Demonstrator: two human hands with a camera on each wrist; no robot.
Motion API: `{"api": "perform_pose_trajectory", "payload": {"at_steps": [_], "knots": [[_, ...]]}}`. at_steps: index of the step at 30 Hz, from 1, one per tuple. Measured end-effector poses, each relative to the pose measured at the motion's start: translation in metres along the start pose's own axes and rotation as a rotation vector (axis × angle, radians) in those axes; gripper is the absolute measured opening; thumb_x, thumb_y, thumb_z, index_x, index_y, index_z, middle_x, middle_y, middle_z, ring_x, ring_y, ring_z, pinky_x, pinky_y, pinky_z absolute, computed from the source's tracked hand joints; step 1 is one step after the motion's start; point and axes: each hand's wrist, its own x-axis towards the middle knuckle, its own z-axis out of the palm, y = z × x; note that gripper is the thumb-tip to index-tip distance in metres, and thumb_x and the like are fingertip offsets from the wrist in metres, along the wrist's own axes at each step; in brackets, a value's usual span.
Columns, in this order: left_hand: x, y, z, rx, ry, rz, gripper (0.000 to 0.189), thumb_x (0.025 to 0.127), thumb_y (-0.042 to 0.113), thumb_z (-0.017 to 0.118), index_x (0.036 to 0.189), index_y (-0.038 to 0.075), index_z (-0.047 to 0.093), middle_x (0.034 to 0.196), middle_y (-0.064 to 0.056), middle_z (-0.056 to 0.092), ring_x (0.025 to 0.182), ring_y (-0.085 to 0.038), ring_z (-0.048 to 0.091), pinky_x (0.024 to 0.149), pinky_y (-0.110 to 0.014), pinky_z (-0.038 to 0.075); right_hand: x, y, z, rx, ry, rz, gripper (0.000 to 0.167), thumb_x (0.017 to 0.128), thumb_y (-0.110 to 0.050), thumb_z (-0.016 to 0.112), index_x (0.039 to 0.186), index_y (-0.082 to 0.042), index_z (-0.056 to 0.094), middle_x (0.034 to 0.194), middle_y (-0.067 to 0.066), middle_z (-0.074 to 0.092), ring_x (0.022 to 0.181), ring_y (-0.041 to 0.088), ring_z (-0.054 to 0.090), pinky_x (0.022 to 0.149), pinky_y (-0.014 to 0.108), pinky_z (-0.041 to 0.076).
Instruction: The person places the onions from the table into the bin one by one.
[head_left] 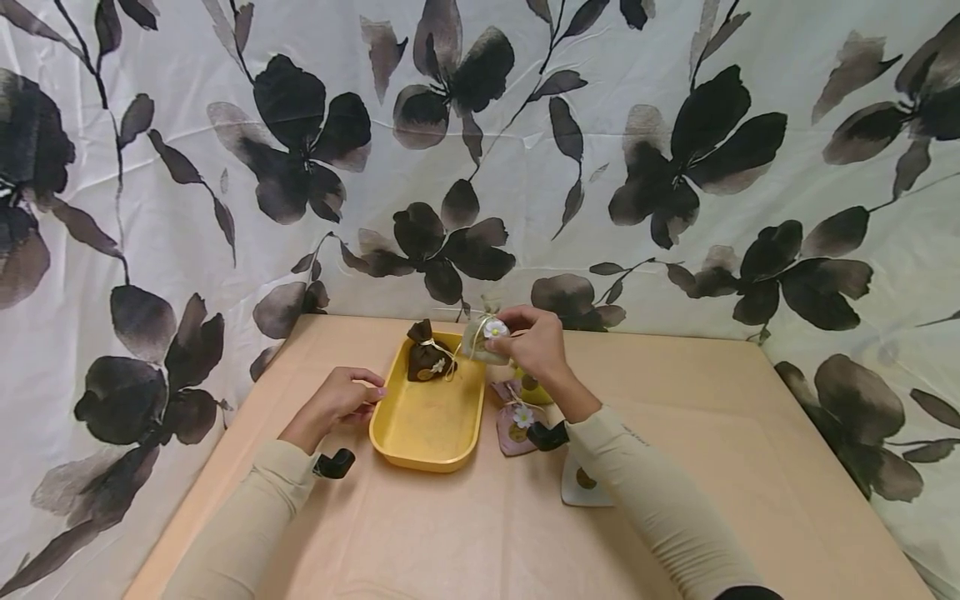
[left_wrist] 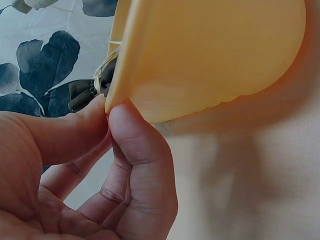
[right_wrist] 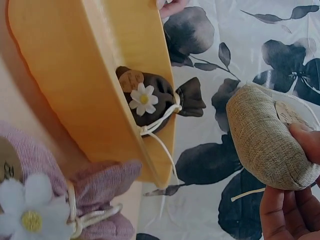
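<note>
My left hand [head_left: 339, 402] pinches the left rim of a yellow tray [head_left: 427, 429] between thumb and forefinger, which the left wrist view shows closely. Inside the tray, toward its far end, lies a dark brown drawstring sachet [head_left: 426, 363] with a white flower [right_wrist: 144, 99] and a pale ribbon. Above the tray's far right corner, my right hand [head_left: 534, 343] holds a grey-green cloth sachet [right_wrist: 267, 135] by thumb and fingers. A white flower and ribbon trim the held sachet too.
Right of the tray lies a purple striped sachet [head_left: 512, 435] with a white flower. Beside it is a yellow sachet [head_left: 534, 390], partly behind my right wrist. A white sachet [head_left: 581, 492] shows under my right forearm. A floral cloth [head_left: 555, 183] hangs behind the table.
</note>
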Motion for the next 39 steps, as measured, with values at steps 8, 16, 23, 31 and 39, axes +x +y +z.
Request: {"api": "perform_pose_trajectory", "payload": {"at_steps": [8, 16, 23, 31, 39], "knots": [[0.002, 0.0, 0.0, 0.014, 0.016, -0.004, 0.032, 0.098, 0.01, 0.07, 0.129, 0.0, 0.067, 0.083, -0.007, 0.069, 0.056, -0.01, 0.06, 0.054, -0.023, 0.056, 0.0, -0.002, 0.012, 0.019, -0.013, -0.028, 0.033, 0.07, 0.005, 0.09, 0.1, 0.0, 0.078, 0.1, 0.018, 0.076, 0.087, 0.026, 0.072, 0.074, 0.027, 0.06], [0.002, -0.001, 0.0, 0.014, 0.016, -0.011, 0.033, 0.098, 0.01, 0.07, 0.13, 0.0, 0.067, 0.086, -0.009, 0.07, 0.056, -0.01, 0.061, 0.055, -0.023, 0.057, -0.001, -0.005, 0.021, 0.027, -0.025, -0.043, 0.034, 0.07, 0.007, 0.089, 0.102, 0.0, 0.078, 0.102, 0.019, 0.076, 0.089, 0.028, 0.071, 0.081, 0.036, 0.062], [0.001, 0.0, 0.0, 0.013, 0.016, -0.018, 0.032, 0.098, 0.01, 0.07, 0.129, 0.001, 0.067, 0.087, -0.01, 0.07, 0.057, -0.012, 0.062, 0.057, -0.024, 0.057, -0.001, -0.006, 0.028, 0.048, -0.038, -0.009, 0.036, 0.07, 0.008, 0.089, 0.103, -0.002, 0.079, 0.104, 0.016, 0.076, 0.094, 0.028, 0.071, 0.086, 0.041, 0.063], [0.003, 0.001, 0.0, 0.016, 0.02, -0.02, 0.03, 0.097, 0.01, 0.071, 0.126, 0.002, 0.069, 0.083, -0.007, 0.069, 0.057, -0.012, 0.061, 0.057, -0.024, 0.057, 0.002, -0.004, 0.037, 0.044, -0.042, 0.008, 0.037, 0.069, 0.009, 0.089, 0.103, -0.004, 0.08, 0.104, 0.016, 0.077, 0.093, 0.027, 0.072, 0.08, 0.037, 0.064], [0.001, 0.002, 0.0, 0.017, 0.023, -0.02, 0.032, 0.098, 0.011, 0.071, 0.128, 0.002, 0.068, 0.087, -0.01, 0.071, 0.056, -0.011, 0.061, 0.056, -0.024, 0.057, 0.002, -0.003, 0.046, 0.053, -0.043, -0.01, 0.035, 0.069, 0.009, 0.089, 0.101, -0.002, 0.079, 0.1, 0.016, 0.077, 0.091, 0.026, 0.072, 0.081, 0.038, 0.064]]}}
